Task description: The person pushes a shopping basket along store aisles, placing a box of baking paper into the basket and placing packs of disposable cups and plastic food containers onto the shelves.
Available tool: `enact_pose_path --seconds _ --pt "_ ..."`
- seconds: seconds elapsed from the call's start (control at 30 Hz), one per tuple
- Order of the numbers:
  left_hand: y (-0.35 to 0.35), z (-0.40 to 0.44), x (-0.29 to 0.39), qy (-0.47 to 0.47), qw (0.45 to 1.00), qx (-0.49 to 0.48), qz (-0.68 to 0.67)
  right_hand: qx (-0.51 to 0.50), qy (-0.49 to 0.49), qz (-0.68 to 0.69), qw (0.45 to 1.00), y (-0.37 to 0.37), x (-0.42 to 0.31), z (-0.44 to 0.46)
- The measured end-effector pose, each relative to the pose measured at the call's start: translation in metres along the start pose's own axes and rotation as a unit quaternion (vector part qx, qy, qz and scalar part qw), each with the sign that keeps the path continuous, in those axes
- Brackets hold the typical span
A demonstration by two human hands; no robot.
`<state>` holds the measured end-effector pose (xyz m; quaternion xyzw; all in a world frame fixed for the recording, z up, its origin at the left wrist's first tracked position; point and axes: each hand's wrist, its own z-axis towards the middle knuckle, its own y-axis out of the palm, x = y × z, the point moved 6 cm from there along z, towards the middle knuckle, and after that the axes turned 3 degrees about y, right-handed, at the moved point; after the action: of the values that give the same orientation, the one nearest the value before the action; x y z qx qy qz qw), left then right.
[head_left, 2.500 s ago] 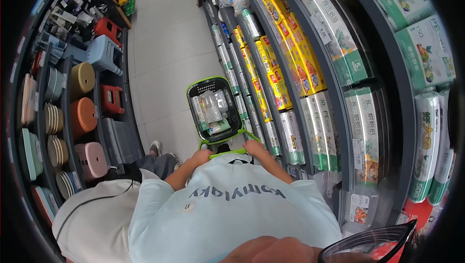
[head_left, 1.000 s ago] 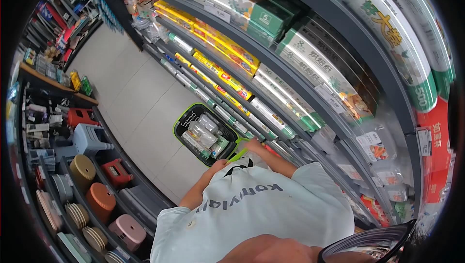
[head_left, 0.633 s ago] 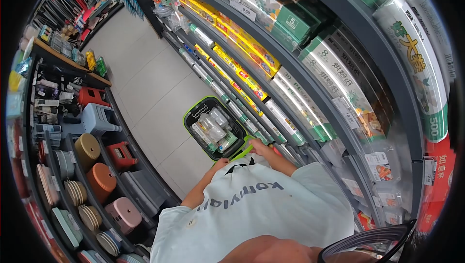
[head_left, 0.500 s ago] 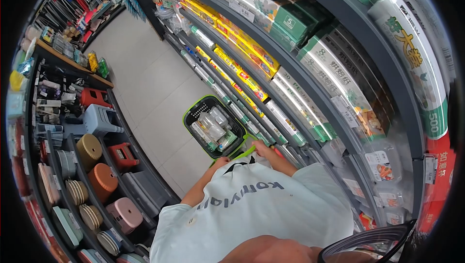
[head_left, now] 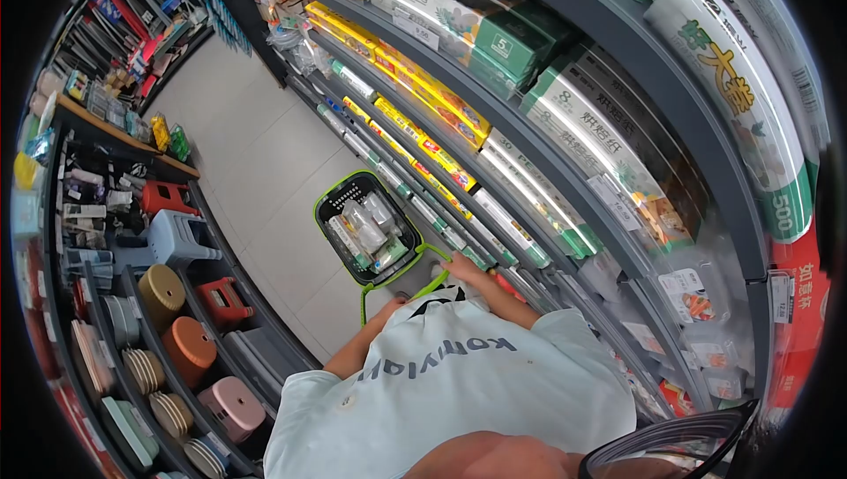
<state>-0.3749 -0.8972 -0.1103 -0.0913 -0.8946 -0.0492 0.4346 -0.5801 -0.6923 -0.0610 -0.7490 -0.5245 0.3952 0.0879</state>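
A black shopping basket (head_left: 337, 201) with a bright green rim is in front of my body, low in the aisle. Inside lie several clear plastic-wrapped packs (head_left: 366, 221) and a white and green box (head_left: 349, 243). Its green handle (head_left: 434, 283) reaches back towards my waist. My right hand (head_left: 462, 269) is closed on the right part of this handle. On the left side, my left hand (head_left: 386, 310) is closed at the handle too, its fingers partly hidden behind my shirt.
A shelf on the right holds boxes of baking paper (head_left: 609, 148), yellow boxes (head_left: 401, 73) and plastic rolls (head_left: 737, 82). Left shelves carry stools (head_left: 188, 333), stacked plates (head_left: 141, 373) and a blue-grey step stool (head_left: 176, 236). Grey tiled floor (head_left: 238, 126) runs between them.
The basket has shifted a little left in view, and more of its green handle shows between my hands. Both hands stay on it. The shelves have slid slightly left as well.
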Motion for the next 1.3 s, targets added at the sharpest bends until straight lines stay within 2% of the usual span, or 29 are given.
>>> enact_pose_path --seconds 0.07,0.1,0.13,0.17,0.2,0.23,0.3,0.33,0.37,0.43,0.5,0.53,0.57,0.6,0.63,0.7,0.83,0.93,1.0,1.03,1.1,1.3 --pt "0.002 -0.010 0.027 -0.027 0.999 0.018 0.017 0.074 -0.092 0.021 0.993 -0.042 -0.027 -0.031" --pt "0.002 -0.013 0.037 -0.056 0.997 0.040 0.029 0.081 -0.085 0.026 0.993 -0.069 -0.041 -0.055" --pt "0.003 -0.010 0.043 -0.055 0.997 0.030 0.036 0.039 -0.135 0.088 0.986 -0.097 -0.065 -0.086" --pt "-0.002 -0.006 0.049 -0.026 0.997 0.064 0.019 -0.001 -0.186 0.149 0.971 -0.128 -0.093 -0.123" --pt "-0.006 -0.002 0.055 0.002 0.995 0.099 0.002 0.010 -0.217 0.181 0.959 -0.163 -0.120 -0.166" --pt "-0.004 0.002 0.064 0.005 0.996 0.089 0.007 0.022 -0.249 0.211 0.945 -0.199 -0.146 -0.210" --pt "-0.009 0.012 0.099 0.080 0.987 0.132 0.038 0.073 -0.321 0.247 0.911 -0.260 -0.182 -0.286" --pt "-0.012 0.022 0.113 0.146 0.978 0.140 0.049 0.140 -0.364 0.220 0.894 -0.289 -0.194 -0.326" --pt "-0.013 0.028 0.134 0.161 0.977 0.130 0.052 0.204 -0.404 0.190 0.871 -0.312 -0.198 -0.360" --pt "-0.015 0.039 0.183 0.216 0.970 0.114 0.016 0.404 -0.475 0.103 0.775 -0.346 -0.187 -0.414" --pt "-0.017 0.027 0.255 0.240 0.962 0.104 0.071 0.609 -0.436 0.125 0.650 -0.357 -0.162 -0.447" --pt "-0.020 0.029 0.277 0.255 0.956 0.103 0.099 0.612 -0.434 0.124 0.649 -0.359 -0.159 -0.451" --pt "-0.019 0.025 0.303 0.256 0.956 0.100 0.100 0.686 -0.395 0.132 0.597 -0.364 -0.151 -0.460" --pt "-0.017 0.013 0.338 0.309 0.941 0.107 0.092 0.752 -0.352 0.140 0.539 -0.366 -0.144 -0.469" --pt "-0.015 -0.002 0.375 0.360 0.922 0.114 0.084 0.754 -0.351 0.140 0.538 -0.367 -0.145 -0.470" --pt "-0.010 -0.038 0.455 0.463 0.872 0.134 0.087 0.784 -0.264 0.108 0.551 -0.367 -0.149 -0.470" --pt "0.010 -0.117 0.590 0.628 0.764 0.135 0.061 0.787 -0.245 0.081 0.561 -0.370 -0.156 -0.473" --pt "0.024 -0.149 0.650 0.642 0.758 0.093 0.069 0.772 -0.288 0.147 0.547 -0.379 -0.149 -0.477" --pt "0.036 -0.142 0.665 0.559 0.828 0.007 0.047 0.749 -0.209 0.136 0.613 -0.383 -0.147 -0.475" --pt "0.039 -0.140 0.669 0.561 0.826 0.009 0.048 0.750 -0.212 0.137 0.611 -0.383 -0.148 -0.479" --pt "0.041 -0.132 0.673 0.532 0.847 -0.010 -0.009 0.747 -0.135 0.108 0.642 -0.384 -0.147 -0.480" --pt "0.043 -0.118 0.681 0.459 0.882 -0.079 -0.070 0.745 -0.099 0.089 0.654 -0.386 -0.144 -0.477"
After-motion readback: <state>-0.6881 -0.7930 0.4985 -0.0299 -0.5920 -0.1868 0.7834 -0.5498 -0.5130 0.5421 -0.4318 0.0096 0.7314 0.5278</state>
